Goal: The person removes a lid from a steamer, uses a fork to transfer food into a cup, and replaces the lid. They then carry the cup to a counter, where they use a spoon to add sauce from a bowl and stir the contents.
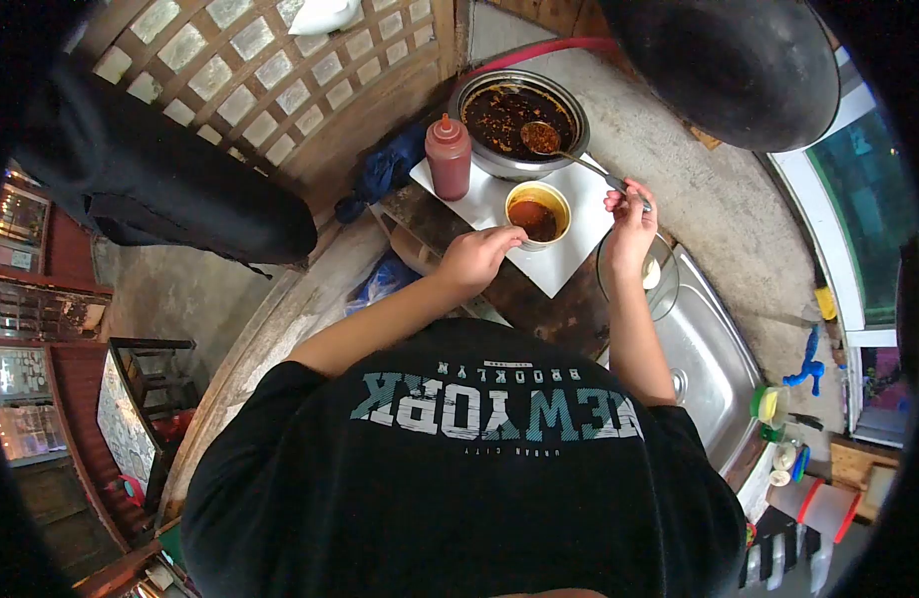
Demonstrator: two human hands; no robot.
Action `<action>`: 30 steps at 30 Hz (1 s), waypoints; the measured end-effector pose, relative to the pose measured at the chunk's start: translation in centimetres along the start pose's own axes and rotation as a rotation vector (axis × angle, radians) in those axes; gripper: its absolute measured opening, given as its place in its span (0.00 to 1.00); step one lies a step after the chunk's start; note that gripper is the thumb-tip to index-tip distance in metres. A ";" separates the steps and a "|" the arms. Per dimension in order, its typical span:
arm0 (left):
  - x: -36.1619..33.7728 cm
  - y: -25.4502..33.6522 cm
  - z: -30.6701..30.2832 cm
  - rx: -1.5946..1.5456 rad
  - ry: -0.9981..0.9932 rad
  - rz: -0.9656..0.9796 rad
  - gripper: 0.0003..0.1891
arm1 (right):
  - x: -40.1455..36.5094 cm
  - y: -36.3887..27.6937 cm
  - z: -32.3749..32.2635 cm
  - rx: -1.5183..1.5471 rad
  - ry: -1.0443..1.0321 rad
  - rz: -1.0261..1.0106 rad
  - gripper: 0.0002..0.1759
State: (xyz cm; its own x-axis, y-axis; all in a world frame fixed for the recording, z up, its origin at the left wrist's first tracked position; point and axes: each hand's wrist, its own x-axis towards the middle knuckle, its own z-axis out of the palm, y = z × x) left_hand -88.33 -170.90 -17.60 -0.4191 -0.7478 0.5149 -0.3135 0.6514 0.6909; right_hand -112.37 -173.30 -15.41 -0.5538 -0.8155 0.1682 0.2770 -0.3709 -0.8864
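My right hand [632,211] is closed around the handle of a metal ladle [601,173]. The ladle's bowl, filled with reddish-brown sauce and bits, is over a steel pot [464,142] of dark, oily sauce. With its fingertips, my left hand [482,257] grips the near rim of a small yellow-lined cup [562,207], which stands upright with brown-red sauce inside. A red squeeze bottle [449,164] of sauce stands left of the cup, beside the pot. Beneath the cup and bottle lies a white sheet [552,276].
Under my right wrist is a clear glass bowl [667,299] with something white in it. A steel sink [714,349] is at the right. A large dark wok [729,70] is at the upper right. Dark blue cloth [390,169] lies left of the bottle.
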 end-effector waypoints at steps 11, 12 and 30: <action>0.1 0.3 -0.5 0.036 -0.013 0.001 0.08 | -0.1 -0.2 0.5 -0.019 -0.006 0.003 0.12; 0.1 0.2 -0.4 0.039 -0.013 0.001 0.08 | -0.1 -0.4 0.8 -0.028 -0.008 0.005 0.12; 0.1 0.3 -0.8 0.053 -0.019 0.032 0.09 | 0.6 -1.2 2.1 -0.035 -0.036 -0.018 0.12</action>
State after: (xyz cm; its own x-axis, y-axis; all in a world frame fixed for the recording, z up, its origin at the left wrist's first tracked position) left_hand -87.82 -170.87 -16.93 -0.4454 -0.7241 0.5266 -0.3440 0.6814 0.6461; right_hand -111.41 -174.26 -13.35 -0.5296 -0.8245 0.1994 0.2394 -0.3708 -0.8973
